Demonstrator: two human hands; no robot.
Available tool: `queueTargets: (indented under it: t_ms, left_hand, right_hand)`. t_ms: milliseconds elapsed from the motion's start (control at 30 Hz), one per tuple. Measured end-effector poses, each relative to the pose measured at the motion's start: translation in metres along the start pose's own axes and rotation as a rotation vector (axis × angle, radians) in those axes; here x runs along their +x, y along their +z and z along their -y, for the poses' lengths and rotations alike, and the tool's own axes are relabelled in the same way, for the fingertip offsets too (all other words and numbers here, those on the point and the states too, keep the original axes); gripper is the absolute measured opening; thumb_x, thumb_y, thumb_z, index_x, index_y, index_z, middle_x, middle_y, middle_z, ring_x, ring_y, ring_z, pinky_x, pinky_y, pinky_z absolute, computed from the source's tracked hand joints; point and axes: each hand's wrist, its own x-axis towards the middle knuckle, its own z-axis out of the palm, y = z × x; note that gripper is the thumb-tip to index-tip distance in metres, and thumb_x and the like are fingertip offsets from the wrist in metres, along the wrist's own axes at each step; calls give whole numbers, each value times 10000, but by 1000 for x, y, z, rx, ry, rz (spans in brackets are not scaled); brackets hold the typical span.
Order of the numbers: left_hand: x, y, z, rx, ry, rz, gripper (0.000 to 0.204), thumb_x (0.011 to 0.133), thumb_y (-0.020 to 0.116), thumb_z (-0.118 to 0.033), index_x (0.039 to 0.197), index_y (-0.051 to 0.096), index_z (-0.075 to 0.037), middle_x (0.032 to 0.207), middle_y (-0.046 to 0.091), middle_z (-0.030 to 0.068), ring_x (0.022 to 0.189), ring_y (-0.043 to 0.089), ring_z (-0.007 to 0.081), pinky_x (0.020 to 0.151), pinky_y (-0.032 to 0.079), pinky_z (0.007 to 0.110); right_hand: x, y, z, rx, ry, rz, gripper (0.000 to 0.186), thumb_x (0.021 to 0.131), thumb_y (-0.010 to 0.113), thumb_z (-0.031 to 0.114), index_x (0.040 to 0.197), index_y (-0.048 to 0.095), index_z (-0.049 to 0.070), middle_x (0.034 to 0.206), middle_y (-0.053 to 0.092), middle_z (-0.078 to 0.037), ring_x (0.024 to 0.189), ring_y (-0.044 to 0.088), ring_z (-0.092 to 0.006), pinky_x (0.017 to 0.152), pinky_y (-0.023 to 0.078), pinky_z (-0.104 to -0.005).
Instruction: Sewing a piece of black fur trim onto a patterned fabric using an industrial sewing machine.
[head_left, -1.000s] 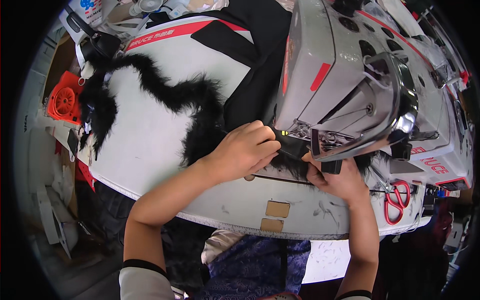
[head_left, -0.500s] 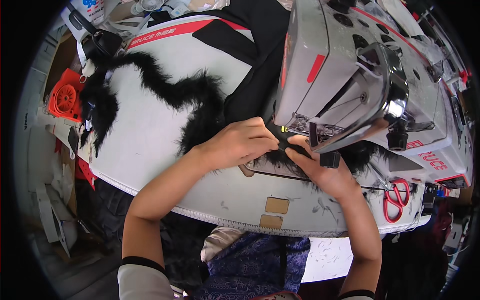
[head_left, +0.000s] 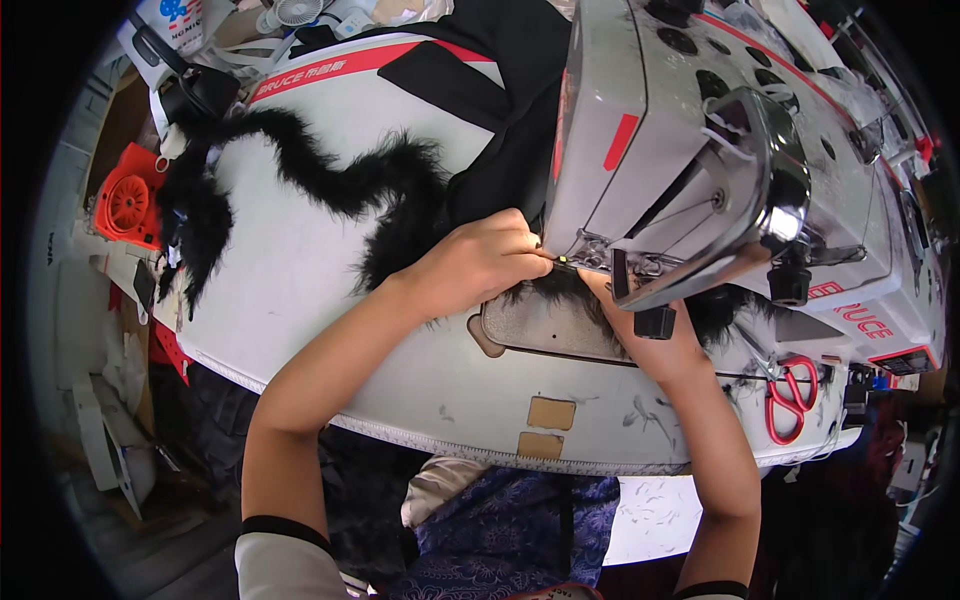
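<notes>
My left hand [head_left: 480, 262] pinches the edge of a black fabric piece [head_left: 505, 150] just left of the sewing machine's needle area. Fluffy black feather trim [head_left: 560, 287] shows below that edge. On the other side, my right hand [head_left: 655, 335] has its fingers closed at the same edge; their tips are partly hidden behind the machine's metal parts. The white sewing machine [head_left: 610, 110] rises over both hands. Leftward across the table runs a long strand of the black feather trim [head_left: 330, 180]. The exact stitching point is hidden.
Red-handled scissors [head_left: 792, 400] lie to the right of my right arm. An orange-red fan-like object [head_left: 130, 200] stands at the far left. A measuring tape strip [head_left: 440, 440] follows the white table's front edge. Two tan patches [head_left: 550, 412] sit near it.
Both hands have moved slightly up, away from me, with the fabric edge. More of the metal plate below them now shows, and my right fingers are more hidden behind the machine.
</notes>
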Motion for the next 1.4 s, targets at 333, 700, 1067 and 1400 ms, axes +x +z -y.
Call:
queueTargets:
  t_ms: [333,700,1067,1400]
  left_hand:
    - [2,6,9,-99,-29,11,269,579,623,-2,833,552,-59,785,479,32,769,489,196,620,474,271]
    - [3,11,6,52,-3,8,168,630,592,-57,783,524,-54,748,473,20,779,497,177,655,481,263]
    - [5,14,1,90,-3,-95,173,639,653,-41,757,527,-36,743,468,52,723,486,213,646,461,291]
    - [5,6,5,72,12,-31,204,615,645,-1,788,539,-20,759,482,53,761,486,219,657,465,293]
  right_hand:
    - [-4,13,-13,-93,50,-24,314,818,502,53,1127,552,73,996,621,-79,857,610,-216,734,475,-334]
    - [5,-4,-5,13,-183,-265,455,711,514,-6,1133,577,152,765,567,-60,702,561,-197,646,463,-306]
    - [3,3,-7,-85,-142,-275,353,736,578,89,1080,605,163,718,545,-14,686,561,-160,629,455,-297]
    - [-3,24,-18,-444,-51,-107,414,768,594,198,1173,523,150,985,599,-7,752,587,-162,660,457,-274]
